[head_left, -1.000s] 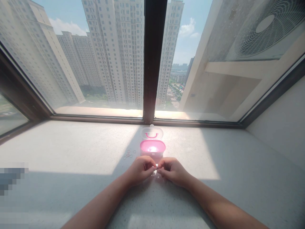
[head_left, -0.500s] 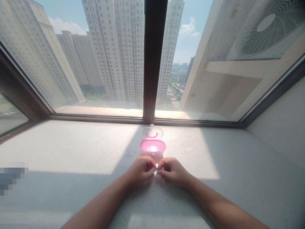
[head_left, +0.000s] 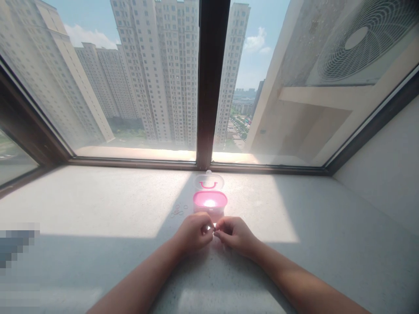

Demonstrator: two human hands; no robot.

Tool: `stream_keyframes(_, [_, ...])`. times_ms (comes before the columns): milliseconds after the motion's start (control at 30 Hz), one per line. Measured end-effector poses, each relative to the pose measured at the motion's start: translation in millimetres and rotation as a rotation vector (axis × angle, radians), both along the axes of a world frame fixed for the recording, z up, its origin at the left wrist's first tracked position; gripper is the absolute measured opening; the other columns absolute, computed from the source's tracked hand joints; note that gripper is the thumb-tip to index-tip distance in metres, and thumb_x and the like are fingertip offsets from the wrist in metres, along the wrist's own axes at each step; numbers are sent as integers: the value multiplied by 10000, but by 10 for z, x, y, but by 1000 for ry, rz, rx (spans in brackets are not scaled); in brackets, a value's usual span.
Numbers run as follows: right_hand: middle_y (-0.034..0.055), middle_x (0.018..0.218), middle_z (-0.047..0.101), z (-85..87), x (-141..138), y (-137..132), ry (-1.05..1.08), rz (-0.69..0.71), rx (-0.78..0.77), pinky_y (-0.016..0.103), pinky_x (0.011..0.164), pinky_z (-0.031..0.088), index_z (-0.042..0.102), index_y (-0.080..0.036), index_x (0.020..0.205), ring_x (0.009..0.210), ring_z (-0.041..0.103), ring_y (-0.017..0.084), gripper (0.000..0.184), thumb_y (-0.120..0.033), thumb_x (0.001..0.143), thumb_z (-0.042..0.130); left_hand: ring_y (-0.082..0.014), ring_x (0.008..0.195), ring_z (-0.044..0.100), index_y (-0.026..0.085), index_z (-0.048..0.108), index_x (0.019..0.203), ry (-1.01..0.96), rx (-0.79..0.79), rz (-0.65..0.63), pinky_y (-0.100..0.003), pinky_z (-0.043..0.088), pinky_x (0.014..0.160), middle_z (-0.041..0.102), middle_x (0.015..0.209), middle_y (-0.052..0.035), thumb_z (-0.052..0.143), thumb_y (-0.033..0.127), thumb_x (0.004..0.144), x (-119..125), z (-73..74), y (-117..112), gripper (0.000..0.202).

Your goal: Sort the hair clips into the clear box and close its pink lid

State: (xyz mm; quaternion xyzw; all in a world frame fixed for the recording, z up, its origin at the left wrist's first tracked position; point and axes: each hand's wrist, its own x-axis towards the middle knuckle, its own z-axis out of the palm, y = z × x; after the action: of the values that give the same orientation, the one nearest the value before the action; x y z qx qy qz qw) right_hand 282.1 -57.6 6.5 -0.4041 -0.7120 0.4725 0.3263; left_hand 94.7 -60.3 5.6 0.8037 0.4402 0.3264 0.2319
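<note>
My left hand (head_left: 195, 231) and my right hand (head_left: 236, 233) meet just in front of a pink box (head_left: 200, 201). Thumb and forefinger are pinched on each hand, the fingertips nearly touching. Between them is a tiny dark thing, too small to name. The box stands open, with bright sunlight on its inside. Behind it lies its clear lid (head_left: 199, 178), which carries a pink handle (head_left: 208, 187). Left of the box, several small thin loops (head_left: 177, 211) lie loose on the sill.
All of this sits on a pale speckled sill (head_left: 114, 205) crossed by sun and shadow. A dark window frame (head_left: 209, 87) rises behind the lid, with glass on either side. A white wall (head_left: 386, 174) bounds the right. At the left edge is a blurred-out patch (head_left: 16, 244).
Both hands stay pinched together in front of the box, with only slight shifts of the fingers. The camera view has moved a little.
</note>
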Motion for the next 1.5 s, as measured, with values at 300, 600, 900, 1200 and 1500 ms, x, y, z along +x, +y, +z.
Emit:
stream_keyframes(300, [-3,531,584,66,-41,-47,83,-98,79,221,457,374,624,-152,711,467,487,101,224,-363,777,662,-87,544,433,143,602,706,-148,-85,-12,-202,314,527,525,598,26,557,109,703,8,10,26,57])
stream_keyframes(600, [-14,530,560,209,-111,-89,188,-91,19,209,412,366,608,-149,710,426,469,87,297,-428,783,675,-102,572,505,122,644,732,-409,-271,28,-204,377,526,605,645,-12,601,216,761,69,46,-4,107])
stream_keyframes(900, [-46,492,475,793,189,577,-154,-153,336,214,446,291,645,-151,696,456,388,83,192,-324,777,642,-96,567,475,125,715,968,-240,-178,-33,-205,380,541,623,709,-33,576,291,829,31,39,-7,257])
stream_keyframes(1200, [-20,582,557,670,171,864,-513,-88,464,221,517,293,678,-167,731,537,455,100,86,-183,763,600,-104,579,487,151,720,882,-51,-174,-97,-210,384,565,613,715,-18,582,230,804,1,79,-39,177])
stream_keyframes(1500, [-2,626,591,640,126,849,-598,-24,482,227,539,297,659,-160,695,575,480,111,93,-143,742,580,-113,600,501,147,694,775,-4,-175,-136,-211,375,565,624,700,-21,551,158,774,24,96,-18,143])
